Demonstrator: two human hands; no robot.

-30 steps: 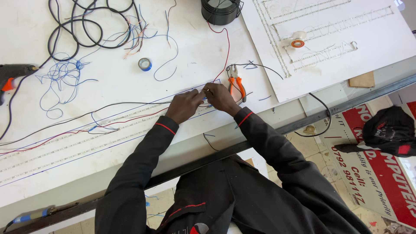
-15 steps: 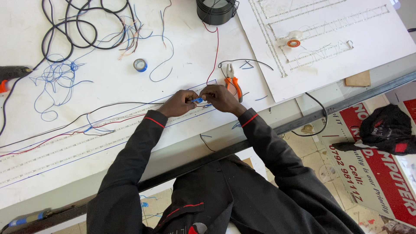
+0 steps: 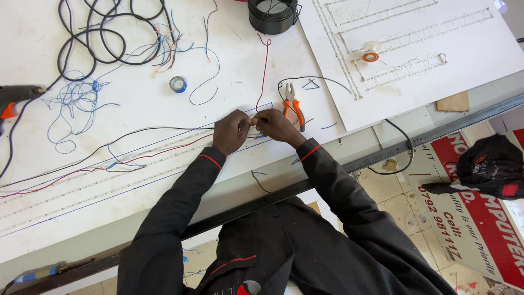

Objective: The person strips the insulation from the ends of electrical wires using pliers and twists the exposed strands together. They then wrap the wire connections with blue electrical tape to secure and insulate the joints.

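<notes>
Your left hand [image 3: 230, 131] and right hand [image 3: 275, 125] meet at the middle of the white table [image 3: 229, 65], fingertips almost touching. Both are closed in a pinch on the thin wires [image 3: 254, 121] between them — the exact strand each hand holds is too small to tell. The wire ends sit right at the pinch, at the right end of the long LED strip run [image 3: 109, 180] that stretches leftward across the table toward its near edge, with a red wire [image 3: 82, 172] and a blue wire [image 3: 136, 191] lying along it.

Just to the right of your right hand lie orange-handled pliers [image 3: 292, 109], handles pointing toward you, jaws pointing away. A red lead [image 3: 264, 71] runs from near your hands up toward the black wire coil [image 3: 273, 13] at the far edge. A roll of blue tape [image 3: 177, 84] sits well apart to the upper left, near a loose tangle of blue wire [image 3: 76, 98] and looped black cable [image 3: 98, 33].

On the right, a white board [image 3: 491, 60] carries more strip outlines and an orange-cored tape roll [image 3: 370, 55]. A glue gun [image 3: 13, 98] lies at the left edge — partly cut off. A black cap [image 3: 491, 164] rests on the red sign below the table.
</notes>
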